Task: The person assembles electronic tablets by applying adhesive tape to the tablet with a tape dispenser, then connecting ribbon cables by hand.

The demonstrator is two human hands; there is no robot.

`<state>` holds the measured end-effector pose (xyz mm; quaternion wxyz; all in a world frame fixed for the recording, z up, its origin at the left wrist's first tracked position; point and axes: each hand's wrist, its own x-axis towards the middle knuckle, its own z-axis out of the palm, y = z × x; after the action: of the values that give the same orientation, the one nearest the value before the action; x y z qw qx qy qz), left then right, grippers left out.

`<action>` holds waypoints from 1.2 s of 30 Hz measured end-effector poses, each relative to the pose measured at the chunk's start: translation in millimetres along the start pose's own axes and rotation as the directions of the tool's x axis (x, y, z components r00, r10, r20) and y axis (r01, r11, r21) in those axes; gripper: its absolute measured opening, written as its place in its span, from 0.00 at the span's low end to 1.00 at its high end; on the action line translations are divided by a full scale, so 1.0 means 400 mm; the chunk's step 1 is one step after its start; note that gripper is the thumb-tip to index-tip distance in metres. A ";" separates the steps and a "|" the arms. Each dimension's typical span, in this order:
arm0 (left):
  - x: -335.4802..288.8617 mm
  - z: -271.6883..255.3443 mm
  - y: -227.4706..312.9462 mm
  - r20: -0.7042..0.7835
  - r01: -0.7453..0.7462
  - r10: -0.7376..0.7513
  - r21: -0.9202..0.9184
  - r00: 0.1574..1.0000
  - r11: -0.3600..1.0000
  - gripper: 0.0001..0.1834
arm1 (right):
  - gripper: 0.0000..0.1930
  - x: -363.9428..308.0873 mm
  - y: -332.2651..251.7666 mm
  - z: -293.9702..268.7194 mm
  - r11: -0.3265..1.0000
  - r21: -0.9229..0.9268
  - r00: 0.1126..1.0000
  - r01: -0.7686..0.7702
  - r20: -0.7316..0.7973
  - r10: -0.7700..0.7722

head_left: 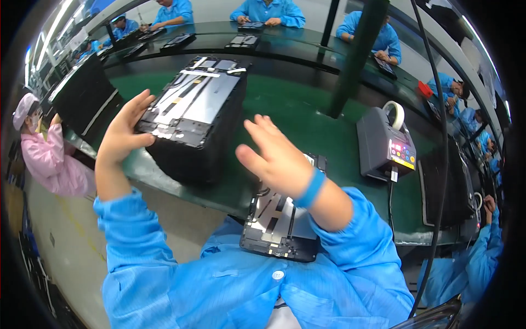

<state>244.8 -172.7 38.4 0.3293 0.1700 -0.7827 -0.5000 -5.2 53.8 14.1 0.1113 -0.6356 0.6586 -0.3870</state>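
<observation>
A tall dark stack of tablet housings [216, 137] stands on the green bench, left of centre. On its top lies an opened tablet [192, 101] with silver plates, black strips and circuit boards showing. My left hand [123, 129] is at the stack's left near corner, thumb and fingers spread; whether it presses on the stack I cannot tell. To the right of the stack, apart from it, my right hand [279, 164] hovers with its fingers stretched out and holds nothing. A blue band [311, 188] circles that wrist. Partly hidden below it, another opened tablet [279, 219] lies at the bench's near edge, against my body.
A grey tape dispenser [383, 145] with a white roll stands to the right, its cable hanging down. A green post [359, 60] rises behind. More dark stacks stand at far left [85, 96] and right [446, 183]. Co-workers sit along the far line [285, 41]; a person in pink [52, 148] is at left.
</observation>
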 end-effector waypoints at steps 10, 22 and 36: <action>-0.177 0.436 0.052 0.225 -0.310 0.245 0.329 0.943 0.892 0.33 | 0.08 -0.468 0.300 -0.268 0.920 0.346 0.250 -0.184 -0.889 0.385; -0.197 0.657 -0.082 0.268 0.051 -0.024 -0.094 0.963 0.994 0.40 | 0.11 -0.442 0.339 -0.334 0.574 0.801 0.458 -0.170 -0.452 0.766; -0.148 0.657 0.039 0.398 0.152 -0.073 -0.170 0.915 0.974 0.06 | 0.06 -0.367 0.090 -0.112 0.971 0.220 0.995 -0.095 -0.015 0.101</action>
<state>108.4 45.7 -42.4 0.1533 0.0789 -0.7676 -0.6172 -36.1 201.8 -29.8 0.1911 -0.5810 0.6440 -0.4596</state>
